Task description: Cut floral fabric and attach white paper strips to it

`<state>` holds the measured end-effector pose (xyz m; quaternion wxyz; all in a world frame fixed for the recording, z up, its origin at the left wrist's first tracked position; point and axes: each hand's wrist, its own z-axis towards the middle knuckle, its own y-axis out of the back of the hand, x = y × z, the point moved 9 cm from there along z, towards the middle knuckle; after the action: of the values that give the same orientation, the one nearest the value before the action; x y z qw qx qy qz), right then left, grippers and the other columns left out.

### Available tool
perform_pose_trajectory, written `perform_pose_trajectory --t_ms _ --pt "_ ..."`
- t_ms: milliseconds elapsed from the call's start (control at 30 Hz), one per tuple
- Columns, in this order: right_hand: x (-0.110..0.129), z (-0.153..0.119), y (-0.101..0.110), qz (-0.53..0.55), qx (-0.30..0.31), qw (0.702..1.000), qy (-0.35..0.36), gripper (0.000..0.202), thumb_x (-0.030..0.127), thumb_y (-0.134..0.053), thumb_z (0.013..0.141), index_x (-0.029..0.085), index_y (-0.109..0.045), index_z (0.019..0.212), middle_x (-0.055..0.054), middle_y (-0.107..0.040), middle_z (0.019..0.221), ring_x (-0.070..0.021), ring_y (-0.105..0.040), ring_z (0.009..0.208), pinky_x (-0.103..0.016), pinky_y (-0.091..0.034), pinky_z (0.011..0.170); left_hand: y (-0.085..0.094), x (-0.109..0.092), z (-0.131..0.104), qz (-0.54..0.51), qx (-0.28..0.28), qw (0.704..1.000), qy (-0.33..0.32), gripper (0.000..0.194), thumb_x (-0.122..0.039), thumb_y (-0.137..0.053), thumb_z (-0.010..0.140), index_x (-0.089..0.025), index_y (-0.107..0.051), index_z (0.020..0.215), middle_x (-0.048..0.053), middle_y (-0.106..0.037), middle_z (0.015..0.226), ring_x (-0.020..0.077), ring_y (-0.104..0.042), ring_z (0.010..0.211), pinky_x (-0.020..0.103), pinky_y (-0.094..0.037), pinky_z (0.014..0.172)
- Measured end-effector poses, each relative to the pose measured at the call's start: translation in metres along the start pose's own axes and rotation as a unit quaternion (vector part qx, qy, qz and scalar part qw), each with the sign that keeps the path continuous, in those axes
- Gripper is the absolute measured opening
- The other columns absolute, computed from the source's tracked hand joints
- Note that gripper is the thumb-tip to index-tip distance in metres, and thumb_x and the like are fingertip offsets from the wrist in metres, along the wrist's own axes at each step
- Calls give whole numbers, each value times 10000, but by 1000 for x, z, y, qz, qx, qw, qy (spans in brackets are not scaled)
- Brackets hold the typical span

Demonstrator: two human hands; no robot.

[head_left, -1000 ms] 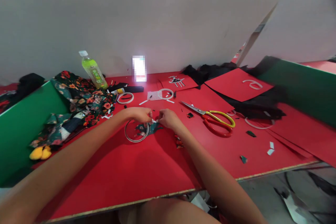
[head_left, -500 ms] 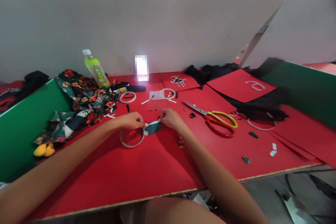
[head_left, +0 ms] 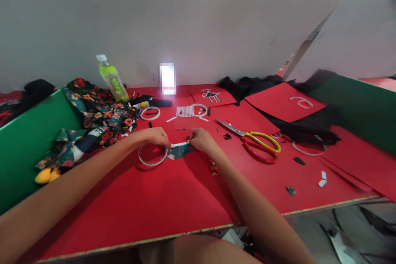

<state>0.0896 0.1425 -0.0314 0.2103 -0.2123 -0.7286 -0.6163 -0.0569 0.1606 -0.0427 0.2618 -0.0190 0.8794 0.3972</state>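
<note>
A strip of white tape (head_left: 180, 144) lies along the upper edge of a small dark green patterned cloth scrap (head_left: 177, 152). My left hand (head_left: 157, 136) is closed, pinching the strip at its left end. Below that hand is a tape roll (head_left: 152, 164), a thin pale ring that overlaps the scrap's left edge. At the right end of the strip, my right hand (head_left: 201, 140) is closed, its fingertips on tape and cloth. A red floral scrap (head_left: 214, 168) lies partly hidden behind my right forearm.
Scissors (head_left: 262, 136) with yellow and red handles lie to the right. Another tape roll (head_left: 150, 113), a beaded sheet (head_left: 185, 111) and a lit phone (head_left: 167, 79) are farther back. Floral cloth (head_left: 102, 115) and a green bottle (head_left: 114, 80) stand left. Red sheets (head_left: 284, 101) lie right.
My left hand and the tape roll have shifted slightly left and up, and a little more of the white strip shows. My right hand stays nearly in place.
</note>
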Motion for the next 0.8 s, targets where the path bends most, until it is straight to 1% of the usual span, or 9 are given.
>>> perform_pose_trajectory --t_ms 100,267,400,533,600,733,800 --pt "0 0 0 -1 0 1000 1 75 145 -611 671 169 -652 730 -44 -670 718 -147 -569 647 -214 -313 508 3 -1 4 11 10 1000 2 157 -314 -591 552 -162 -612 519 -22 -516 465 94 -403 490 222 -293 499" --pt "0 1 0 1 -4 1000 3 56 159 -610 679 175 -645 721 -41 -666 716 -147 -564 643 -217 -312 508 3 -9 4 41 18 999 2 142 -279 -578 560 -155 -616 501 -4 -527 454 101 -408 492 232 -299 505" --pt "-1 1 0 0 -8 1000 1 56 138 -615 668 173 -636 706 -45 -666 725 -149 -563 658 -217 -308 516 2 -12 5 72 22 997 24 147 -258 -582 552 -149 -578 454 8 -506 447 112 -413 492 252 -298 512" --pt "0 0 0 2 -6 1000 4 59 126 -611 665 171 -629 699 -42 -660 721 -144 -556 655 -213 -306 515 5 -14 5 105 26 993 49 170 -266 -607 548 -150 -560 433 17 -491 447 121 -409 486 269 -291 510" --pt "1 0 0 3 -4 1000 5 58 124 -608 665 171 -626 695 -39 -656 712 -142 -551 648 -211 -305 513 8 -15 4 122 22 990 60 200 -275 -628 541 -154 -535 410 16 -472 433 119 -393 470 274 -277 502" --pt "1 -1 0 7 -4 1000 4 51 131 -600 670 168 -624 697 -40 -652 705 -140 -541 635 -213 -304 502 15 -13 -1 157 -4 984 79 353 -332 -655 557 -169 -427 342 0 -376 368 103 -333 428 284 -235 487" --pt "1 -1 1 10 -4 1000 3 56 129 -596 666 168 -621 697 -38 -648 694 -138 -537 625 -214 -302 497 17 -9 -5 167 -21 982 81 388 -382 -644 591 -170 -424 352 -3 -354 359 103 -330 422 286 -228 488"
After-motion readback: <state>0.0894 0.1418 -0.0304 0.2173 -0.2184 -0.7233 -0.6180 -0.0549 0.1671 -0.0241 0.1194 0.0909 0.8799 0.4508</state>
